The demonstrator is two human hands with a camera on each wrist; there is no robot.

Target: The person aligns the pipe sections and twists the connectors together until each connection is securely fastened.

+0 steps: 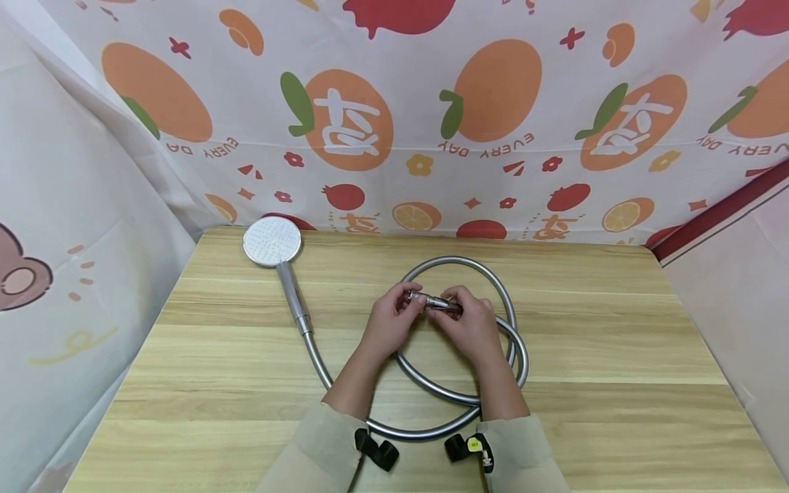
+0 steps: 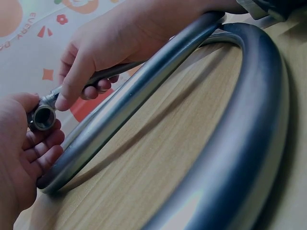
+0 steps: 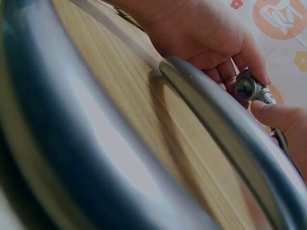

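Note:
A small metal pipe fitting (image 2: 44,117) with a round threaded opening is pinched between the thumb and fingers of my left hand (image 1: 390,323). The opening faces back toward the wrists in both wrist views. My right hand (image 1: 471,327) grips the slim metal end of the shower hose (image 1: 456,259) right beside the fitting, its thumb (image 3: 268,112) close to the joint. Fitting and hose end form one line between the hands in the head view. My fingers hide part of the joint. The grey hose loops on the table around both hands.
A round shower head (image 1: 272,241) with a grey handle (image 1: 291,291) lies face up at the back left, joined to the hose. The wooden table (image 1: 616,342) meets a fruit-print curtain (image 1: 431,178) at its back edge. Black straps (image 1: 377,448) sit at the cuffs.

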